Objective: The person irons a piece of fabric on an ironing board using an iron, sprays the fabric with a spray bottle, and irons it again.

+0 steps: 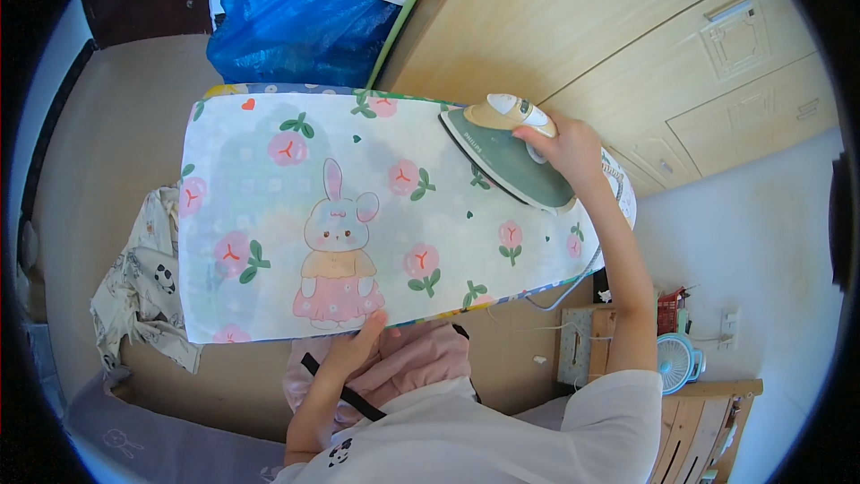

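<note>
A white cloth with pink flowers and a bunny figure lies spread over an ironing board. My right hand is closed round the cream handle of a green iron, which rests on the cloth's upper right part. At the cloth's near edge, just below the bunny's skirt, is my left hand. Its fingers touch the edge; whether they pinch it is too small to tell. A pale cord hangs at the board's right end.
Wooden cabinets stand beyond the board. A blue bag is behind it. Patterned fabric hangs at the left. At the lower right are a small blue fan and a slatted wooden piece.
</note>
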Available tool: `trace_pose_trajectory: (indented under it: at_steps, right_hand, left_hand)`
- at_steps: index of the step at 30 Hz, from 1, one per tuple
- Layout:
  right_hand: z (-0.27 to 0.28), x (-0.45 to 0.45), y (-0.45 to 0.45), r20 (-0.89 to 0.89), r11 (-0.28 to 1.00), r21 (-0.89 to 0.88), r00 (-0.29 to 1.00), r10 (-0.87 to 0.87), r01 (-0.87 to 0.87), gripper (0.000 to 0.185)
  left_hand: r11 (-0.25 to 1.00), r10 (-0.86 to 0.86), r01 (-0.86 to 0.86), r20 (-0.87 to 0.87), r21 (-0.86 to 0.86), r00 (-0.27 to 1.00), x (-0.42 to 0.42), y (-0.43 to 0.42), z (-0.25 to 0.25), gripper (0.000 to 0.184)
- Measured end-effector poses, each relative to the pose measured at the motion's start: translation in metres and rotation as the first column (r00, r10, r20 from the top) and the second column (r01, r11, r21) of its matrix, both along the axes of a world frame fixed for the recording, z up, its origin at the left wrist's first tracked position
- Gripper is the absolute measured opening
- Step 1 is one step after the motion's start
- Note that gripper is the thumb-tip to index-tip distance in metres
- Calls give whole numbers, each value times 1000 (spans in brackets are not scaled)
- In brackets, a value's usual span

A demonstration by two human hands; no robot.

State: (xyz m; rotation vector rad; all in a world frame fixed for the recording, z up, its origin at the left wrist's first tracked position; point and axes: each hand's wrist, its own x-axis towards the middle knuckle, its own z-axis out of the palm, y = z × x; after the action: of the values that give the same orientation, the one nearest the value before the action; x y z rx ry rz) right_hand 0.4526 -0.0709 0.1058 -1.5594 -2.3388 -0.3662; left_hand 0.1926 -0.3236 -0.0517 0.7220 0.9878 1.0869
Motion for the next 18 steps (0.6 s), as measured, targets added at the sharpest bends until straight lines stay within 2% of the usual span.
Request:
trace_pose_trajectory:
  at_steps: [2, 6, 7, 9, 11, 13, 14, 16, 18]
  right_hand:
    - [6, -2, 1, 77, 991, -35, 989, -129, 132, 60]
    - [7, 7, 10, 81, 988, -24, 985, -153, 156, 59]
    - [5, 12, 15, 70, 986, -18, 984, -166, 167, 65]
    - [5, 18, 22, 67, 984, -8, 981, -179, 180, 70]
    - [9, 19, 27, 112, 956, -62, 954, -278, 286, 69]
    - [11, 17, 27, 73, 948, -88, 951, -300, 306, 70]
    - [12, 16, 26, 31, 938, -124, 946, -323, 325, 71]
    - [14, 10, 24, 65, 915, -135, 925, -374, 380, 72]
    - [15, 9, 25, 90, 888, -147, 900, -427, 436, 73]
  left_hand:
    - [1000, 21, -21, 22, 9, 1000, 0, -1, -1, 15]
    - [995, -63, 58, -59, -85, 996, -5, -2, -2, 18]
    - [991, -90, 79, -97, -112, 991, -4, -1, -3, 20]
    - [995, -55, 49, -57, -92, 997, -1, -2, -7, 21]
    - [997, -18, 17, -15, -74, 1000, 2, -2, -2, 22]
    - [999, 21, -18, -93, 33, 995, 0, -2, 8, 24]
    - [999, 24, -22, -93, 29, 995, 0, -1, 4, 24]
    - [990, -74, 81, 60, -116, 995, 0, -3, -7, 24]
    - [988, -89, 91, 17, -128, 996, -3, -3, -2, 24]
